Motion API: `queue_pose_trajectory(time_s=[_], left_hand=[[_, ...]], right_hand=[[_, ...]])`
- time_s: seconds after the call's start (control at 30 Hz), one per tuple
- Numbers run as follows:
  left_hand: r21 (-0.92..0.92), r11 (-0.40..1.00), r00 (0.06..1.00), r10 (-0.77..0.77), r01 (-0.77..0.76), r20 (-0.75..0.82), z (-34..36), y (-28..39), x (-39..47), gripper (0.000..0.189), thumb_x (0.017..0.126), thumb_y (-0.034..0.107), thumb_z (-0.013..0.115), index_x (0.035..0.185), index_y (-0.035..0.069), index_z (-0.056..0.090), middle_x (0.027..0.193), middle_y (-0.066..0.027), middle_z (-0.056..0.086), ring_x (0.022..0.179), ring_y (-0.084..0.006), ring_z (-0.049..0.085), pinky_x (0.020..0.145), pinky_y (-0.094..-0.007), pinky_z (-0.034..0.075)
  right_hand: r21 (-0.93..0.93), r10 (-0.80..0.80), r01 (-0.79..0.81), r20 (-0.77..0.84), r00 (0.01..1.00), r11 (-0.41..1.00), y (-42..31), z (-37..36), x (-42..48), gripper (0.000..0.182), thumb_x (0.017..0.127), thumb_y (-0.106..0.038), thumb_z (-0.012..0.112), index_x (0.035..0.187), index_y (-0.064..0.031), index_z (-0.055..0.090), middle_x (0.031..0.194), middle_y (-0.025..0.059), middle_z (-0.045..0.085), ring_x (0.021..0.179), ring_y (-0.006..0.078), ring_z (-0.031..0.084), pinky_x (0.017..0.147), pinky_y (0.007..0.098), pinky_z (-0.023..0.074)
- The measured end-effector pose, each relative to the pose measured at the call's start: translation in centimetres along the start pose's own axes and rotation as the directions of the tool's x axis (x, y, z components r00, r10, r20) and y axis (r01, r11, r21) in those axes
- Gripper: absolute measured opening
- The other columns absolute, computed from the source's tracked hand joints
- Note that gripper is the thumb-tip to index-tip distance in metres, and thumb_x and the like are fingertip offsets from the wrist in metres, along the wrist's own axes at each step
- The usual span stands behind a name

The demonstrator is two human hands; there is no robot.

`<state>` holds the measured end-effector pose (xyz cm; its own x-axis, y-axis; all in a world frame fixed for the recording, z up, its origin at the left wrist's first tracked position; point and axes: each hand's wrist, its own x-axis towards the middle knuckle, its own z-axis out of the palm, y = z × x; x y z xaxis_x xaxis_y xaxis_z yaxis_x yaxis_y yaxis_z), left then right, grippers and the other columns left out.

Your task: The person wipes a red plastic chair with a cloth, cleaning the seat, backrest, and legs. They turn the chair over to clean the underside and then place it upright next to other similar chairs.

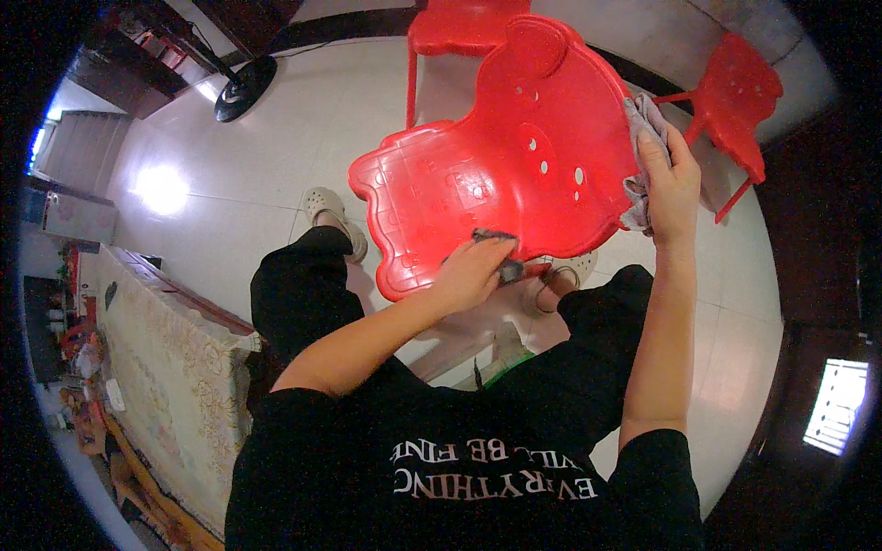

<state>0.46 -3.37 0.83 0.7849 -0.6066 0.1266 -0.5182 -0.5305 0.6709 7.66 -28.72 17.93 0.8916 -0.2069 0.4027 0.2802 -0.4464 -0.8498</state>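
Note:
A red plastic child's chair (pixel 441 186) stands or is held tilted before me; its rounded backrest is pierced by several small holes. My left hand (pixel 472 272) presses a dark grey cloth (pixel 511 271) against the near side edge of the seat. At the backrest's right edge, my right hand (pixel 668 179) grips a light grey cloth (pixel 637 203), bunched partly under the fingers and against the rim. The chair's legs are mostly hidden beneath it.
Another red chair (pixel 468 27) is behind this one, and a third red chair (pixel 737 103) is at the right by the wall. A round black stand base (pixel 246 88) rests on the tiled floor (pixel 227 165). To the left is a table with a floral tablecloth (pixel 172 386).

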Motion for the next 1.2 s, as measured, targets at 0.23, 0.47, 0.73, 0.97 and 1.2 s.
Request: queue_pose_trajectory(time_s=[0.23, 0.47, 0.73, 0.97, 1.2], left_hand=[[-0.021, 0.994, 0.964, -0.112, 0.11, -0.242, 3.2, -2.9, 5.6, 0.061, 0.076, 0.004, 0.054, 0.136, 0.0, 0.042, 0.124, -0.0245, 0.056, 0.116, -0.0404, 0.053, 0.1, -0.0469, 0.041], [-0.025, 0.992, 0.986, -0.119, 0.122, 0.121, -1.0, -0.5, 2.0, 0.061, 0.076, 0.005, 0.055, 0.136, 0.0, 0.043, 0.118, -0.0218, 0.06, 0.11, -0.0394, 0.057, 0.095, -0.0469, 0.044], [0.007, 0.998, 0.993, -0.06, 0.061, -0.103, 2.5, -3.1, 4.1, 0.062, 0.079, 0.005, 0.053, 0.14, 0.002, 0.038, 0.135, -0.0229, 0.049, 0.125, -0.0382, 0.046, 0.104, -0.0456, 0.038], [-0.729, 0.493, 0.777, -0.623, 0.475, 0.086, 2.1, 3.5, 9.6, 0.062, 0.085, 0.005, 0.045, 0.145, 0.001, 0.031, 0.135, -0.022, 0.049, 0.131, -0.0293, 0.044, 0.104, -0.0325, 0.036], [-0.143, 0.99, 0.946, -0.064, 0.019, -0.318, 5.4, 3.4, 3.9, 0.066, 0.083, 0.005, 0.053, 0.144, 0.0, 0.031, 0.147, -0.0193, 0.037, 0.136, -0.0328, 0.036, 0.112, -0.0411, 0.029]], right_hand=[[-0.029, -0.022, 0.022, 0.001, 1.0, 0.999, -0.4, 0.1, 0.2, 0.042, 0.091, -0.026, 0.059, 0.125, -0.0022, 0.06, 0.11, 0.0106, 0.067, 0.096, 0.0156, 0.061, 0.085, 0.0301, 0.0479], [0.026, 0.077, -0.077, -0.001, 0.997, 0.997, 0.0, 0.0, 0.0, 0.043, 0.091, -0.025, 0.058, 0.127, -0.0016, 0.058, 0.111, 0.0112, 0.066, 0.096, 0.0148, 0.061, 0.084, 0.0288, 0.0485], [0.083, 0.094, -0.094, 0.012, 0.996, 0.992, -1.6, 0.4, -0.3, 0.043, 0.091, -0.025, 0.058, 0.126, -0.0005, 0.058, 0.111, 0.0106, 0.066, 0.098, 0.0169, 0.061, 0.086, 0.0308, 0.0481], [0.029, 0.052, -0.052, 0.001, 0.999, 0.998, -0.4, -0.2, 0.0, 0.041, 0.091, -0.025, 0.059, 0.125, -0.0015, 0.059, 0.111, 0.0102, 0.066, 0.099, 0.0161, 0.06, 0.089, 0.0308, 0.0469], [0.034, 0.069, -0.068, -0.021, 0.997, 0.997, -0.7, 0.2, -0.1, 0.042, 0.09, -0.026, 0.06, 0.125, -0.0025, 0.06, 0.109, 0.0108, 0.067, 0.097, 0.0163, 0.061, 0.087, 0.0302, 0.0476]])
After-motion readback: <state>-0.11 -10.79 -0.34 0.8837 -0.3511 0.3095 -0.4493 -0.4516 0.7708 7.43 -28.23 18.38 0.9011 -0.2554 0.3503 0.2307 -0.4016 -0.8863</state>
